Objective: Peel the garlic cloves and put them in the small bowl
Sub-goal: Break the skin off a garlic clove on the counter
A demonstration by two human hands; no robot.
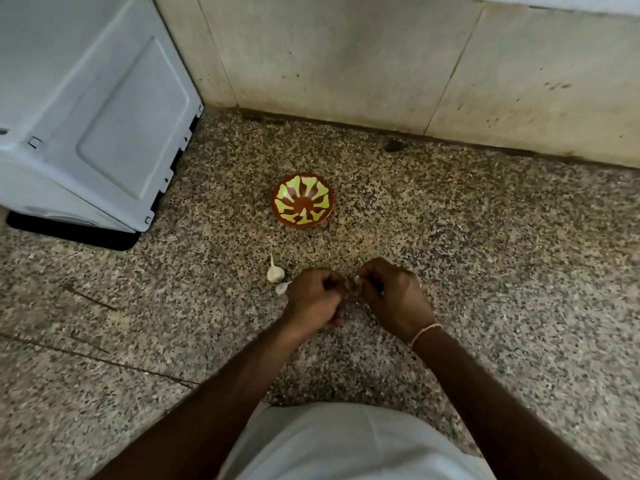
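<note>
Both hands meet over the middle of the speckled granite counter (485, 258), a little in from its near edge. The left hand (313, 297) has its fingers curled inward into a loose fist; whatever it holds is hidden behind the knuckles, so I cannot tell whether it grips a clove. The right hand (391, 292) is curled too, and its fingertips (362, 273) pinch a small pale bit, most likely a garlic clove (356, 279) or its skin, right at the gap between the 2 hands. A thin pale bracelet (424, 332) sits on the right wrist.

Just left of the left hand, 2 pieces of garlic lie on the counter: a small garlic head with a stalk (275, 271) pointing toward the back wall, and a loose garlic clove (282, 288) just beside it, nearly touching the left knuckles.

The small bowl (304, 202), red-brown with yellow-green splashes inside, stands upright farther back on the counter, between the hands and the back wall, well apart from both. No clove can be made out inside it.

A grey-white appliance (86, 116) occupies the back left corner of the counter. Pale stained wall tiles (346, 57) rise behind. A white garment (346, 445) fills the bottom of the view
</note>
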